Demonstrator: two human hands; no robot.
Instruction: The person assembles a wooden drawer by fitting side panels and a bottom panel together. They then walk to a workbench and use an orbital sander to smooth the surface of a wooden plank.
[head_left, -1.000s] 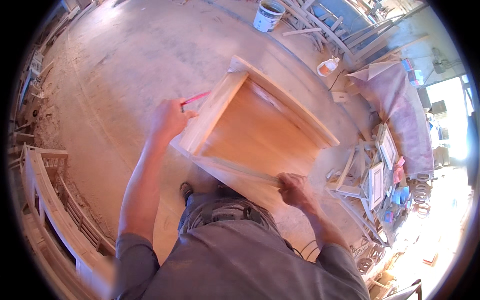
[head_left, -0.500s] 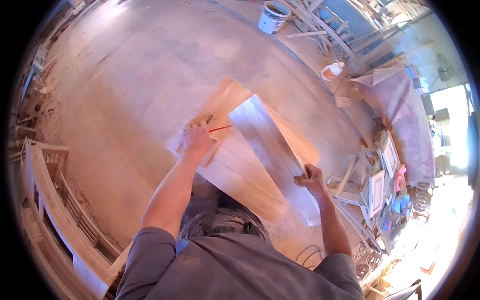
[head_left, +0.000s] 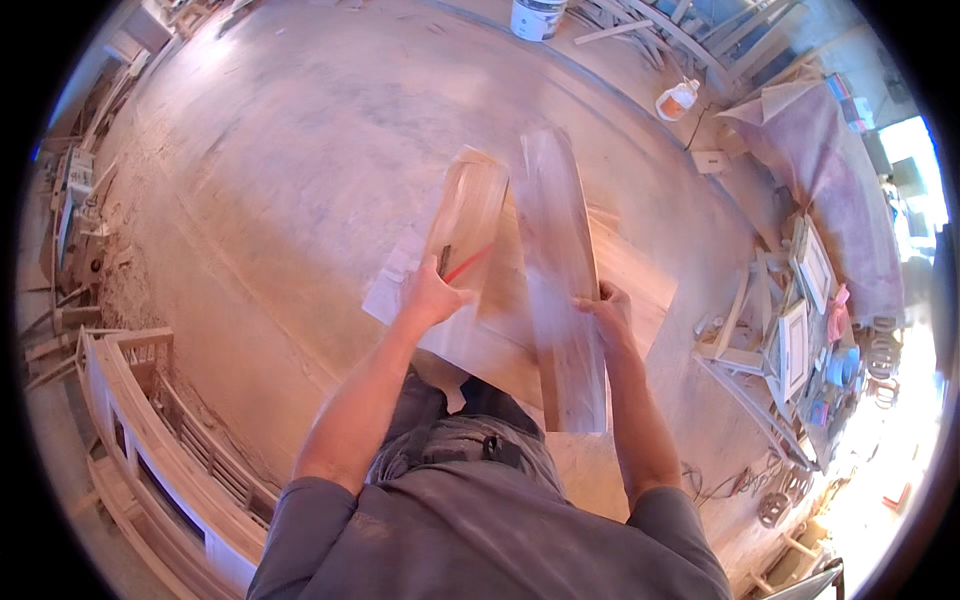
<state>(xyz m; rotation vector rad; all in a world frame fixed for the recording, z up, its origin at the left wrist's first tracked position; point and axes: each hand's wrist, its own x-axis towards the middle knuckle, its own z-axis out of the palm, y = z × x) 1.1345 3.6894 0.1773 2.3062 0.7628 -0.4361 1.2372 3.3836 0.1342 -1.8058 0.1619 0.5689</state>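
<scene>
My right hand (head_left: pixel 612 315) is closed on the right edge of a long wooden board (head_left: pixel 560 270), which is tilted, its far end angled away from me. My left hand (head_left: pixel 437 293) is closed round the near part of a second, narrower wooden board (head_left: pixel 475 200). A thin red stick, pencil-like (head_left: pixel 468 263), juts from that hand across the board's face. Beside the fingers shows a small dark thing (head_left: pixel 445 260) that I cannot make out. Below both boards lie wider pale planks (head_left: pixel 635 275), partly covered by the boards and my hands.
A wooden furniture frame with slats (head_left: pixel 160 430) stands at lower left. On the right are framed panels (head_left: pixel 793 340) and a draped cloth (head_left: pixel 810 160). A white bucket (head_left: pixel 538 18), a bottle (head_left: pixel 677 100) and scrap timber (head_left: pixel 680 35) lie farther off on the dusty floor.
The right-hand board has swung from a slant to nearly straight ahead. My left hand has shifted right, and the narrower board in it now stands apart from the other. My view has shifted slightly.
</scene>
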